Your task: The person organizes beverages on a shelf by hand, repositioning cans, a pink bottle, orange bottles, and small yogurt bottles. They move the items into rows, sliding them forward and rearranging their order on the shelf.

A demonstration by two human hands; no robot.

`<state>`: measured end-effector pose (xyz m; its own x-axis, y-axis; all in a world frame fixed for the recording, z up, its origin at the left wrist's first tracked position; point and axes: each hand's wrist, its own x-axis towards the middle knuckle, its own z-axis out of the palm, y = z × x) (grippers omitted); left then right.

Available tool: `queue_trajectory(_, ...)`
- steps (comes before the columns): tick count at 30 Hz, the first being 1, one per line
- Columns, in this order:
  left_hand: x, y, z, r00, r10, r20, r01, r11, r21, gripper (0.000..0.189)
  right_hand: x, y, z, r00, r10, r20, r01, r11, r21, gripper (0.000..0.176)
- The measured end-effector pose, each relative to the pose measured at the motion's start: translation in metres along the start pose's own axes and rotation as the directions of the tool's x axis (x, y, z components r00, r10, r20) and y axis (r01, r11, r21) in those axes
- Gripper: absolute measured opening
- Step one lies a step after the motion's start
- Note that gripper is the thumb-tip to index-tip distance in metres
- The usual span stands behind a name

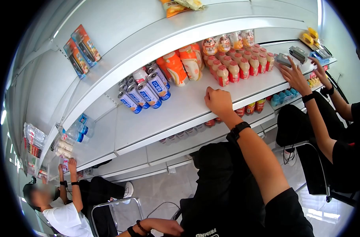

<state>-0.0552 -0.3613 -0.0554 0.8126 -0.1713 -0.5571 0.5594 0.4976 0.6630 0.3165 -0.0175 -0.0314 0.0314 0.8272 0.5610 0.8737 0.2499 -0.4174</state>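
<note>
My right hand is closed in a fist at the front edge of the middle shelf; I see nothing in it. Behind it stand rows of small pink drink bottles with red labels. To its left are orange-wrapped bottles and a cluster of blue and silver cans, all upright. Low at the bottom edge, my left hand rests beside my dark trousers with its fingers curled. Nothing shows in it, though its fingertips are partly hidden.
One person sits on the left, hands at the shelf. Another person's hands reach toward grey boxes at right. Orange packs stand on the upper shelf, water bottles farther left. A metal chair is below.
</note>
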Motion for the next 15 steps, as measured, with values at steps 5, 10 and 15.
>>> queue_trajectory(5, 0.007, 0.004, 0.019, 0.953, -0.148, -0.265, 0.08, 0.965, -0.251, 0.044, -0.001, -0.001, -0.001, 1.0, -0.012, -0.029, 0.013, 1.0, 0.026, 0.014)
queue_trajectory(10, 0.027, 0.037, 0.046, 0.989, 0.083, -0.125, -0.098, 0.988, -0.12, 0.054, -0.001, -0.002, -0.002, 1.0, -0.006, -0.008, 0.006, 1.0, -0.006, 0.014)
queue_trajectory(15, 0.021, 0.002, 0.011, 0.997, -0.026, 0.077, 0.007, 0.971, 0.241, 0.035, 0.0, 0.001, 0.002, 1.0, -0.004, -0.007, 0.004, 1.0, -0.01, 0.015)
